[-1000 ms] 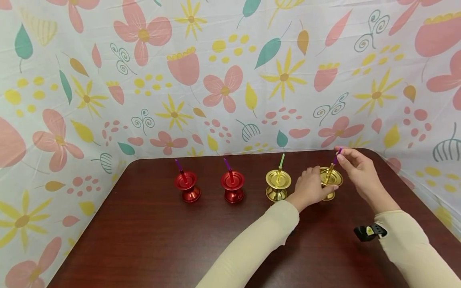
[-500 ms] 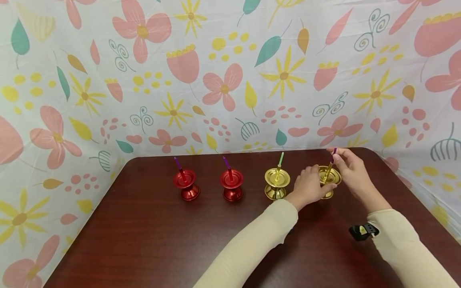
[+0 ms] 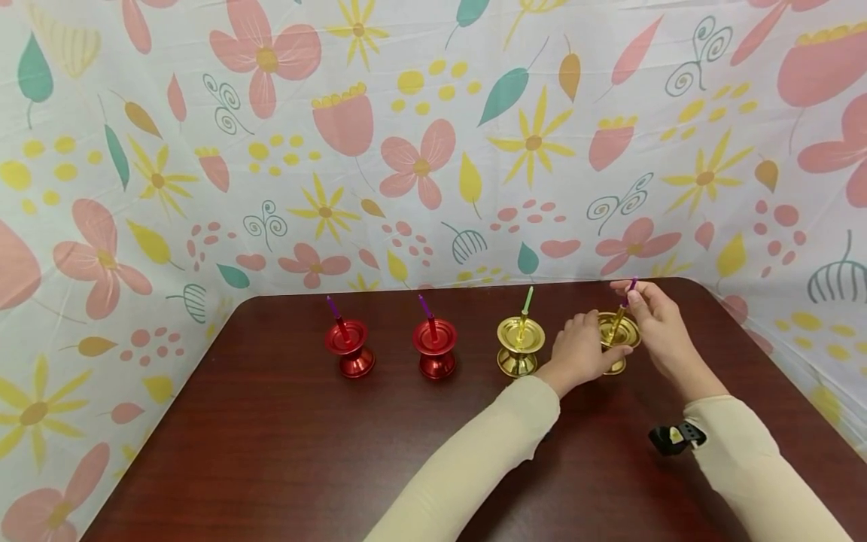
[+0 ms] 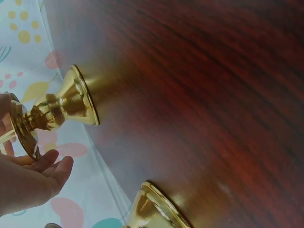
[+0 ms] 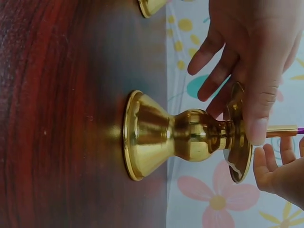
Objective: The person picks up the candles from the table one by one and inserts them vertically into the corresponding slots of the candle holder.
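Note:
At the right of the row in the head view stands a gold candle holder. My left hand grips the rim of its dish, thumb on the near side; the left wrist view shows several of its fingers beside the rim. My right hand pinches a slim purple candle above the holder's upright tube. In the right wrist view the purple candle meets the top of the gold tube; how deep it sits is hidden. The holder's foot rests on the table.
Left of my hands stands another gold candle holder with a green candle. Further left are two red candle holders, each bearing a tilted purple candle. All stand on a dark wooden table before a flowered cloth.
My right hand has shifted slightly left with the purple candle, which now tilts a little more to the right than half a second ago. My left hand stays on the dish.

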Demonstrator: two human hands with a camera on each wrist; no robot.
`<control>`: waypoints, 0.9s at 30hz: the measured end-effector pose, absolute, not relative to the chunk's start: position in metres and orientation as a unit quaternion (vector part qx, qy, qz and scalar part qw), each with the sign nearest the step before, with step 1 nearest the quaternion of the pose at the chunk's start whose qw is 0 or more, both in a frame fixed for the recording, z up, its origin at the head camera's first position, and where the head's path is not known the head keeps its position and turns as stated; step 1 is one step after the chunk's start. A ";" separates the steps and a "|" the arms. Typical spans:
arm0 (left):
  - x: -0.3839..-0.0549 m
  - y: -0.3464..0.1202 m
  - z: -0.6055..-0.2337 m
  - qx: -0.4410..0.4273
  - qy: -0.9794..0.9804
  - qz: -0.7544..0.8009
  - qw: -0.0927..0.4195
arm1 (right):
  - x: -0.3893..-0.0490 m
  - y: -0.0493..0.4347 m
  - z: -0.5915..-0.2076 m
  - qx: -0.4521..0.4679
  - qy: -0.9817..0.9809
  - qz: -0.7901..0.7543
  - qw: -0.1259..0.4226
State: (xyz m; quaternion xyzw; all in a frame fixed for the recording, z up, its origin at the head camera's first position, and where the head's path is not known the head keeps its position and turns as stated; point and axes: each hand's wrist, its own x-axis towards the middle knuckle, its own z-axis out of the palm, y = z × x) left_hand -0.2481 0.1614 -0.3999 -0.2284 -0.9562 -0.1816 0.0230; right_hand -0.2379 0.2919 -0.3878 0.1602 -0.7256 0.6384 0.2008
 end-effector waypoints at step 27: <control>-0.249 0.162 -0.403 -0.219 -0.956 -0.195 0.007 | -0.232 0.291 -0.389 0.095 -0.816 0.490 0.292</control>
